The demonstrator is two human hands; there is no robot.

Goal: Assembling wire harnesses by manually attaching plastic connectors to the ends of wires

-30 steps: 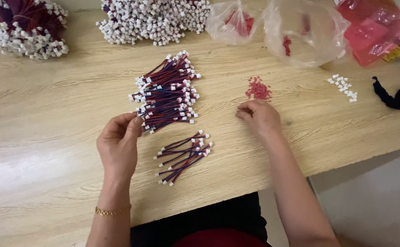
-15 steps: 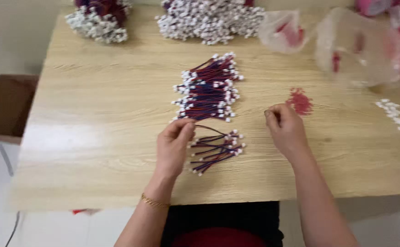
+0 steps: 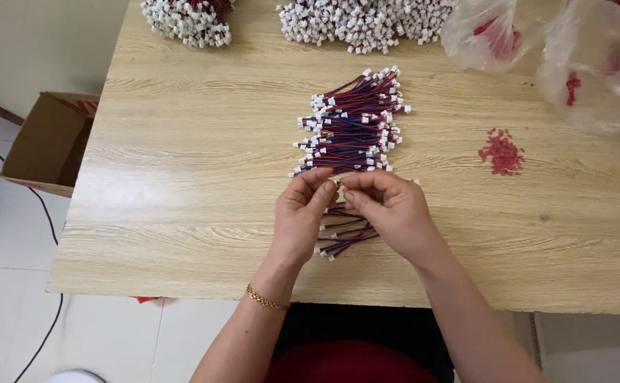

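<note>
Connector (image 3: 339, 183) pinched between left hand (image 3: 301, 213) and right hand (image 3: 389, 207) fingertips.

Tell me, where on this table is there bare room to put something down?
The widest bare patch of the wooden table lies left of the laid-out wire pile, below the connector heap. A smaller one lies below the red bits. It is crowded along the far edge, by the plastic bags, and around both hands.

We have one view only, worn on the head. It looks steeply down over the desk (image 3: 182, 142), close above both hands.
</note>
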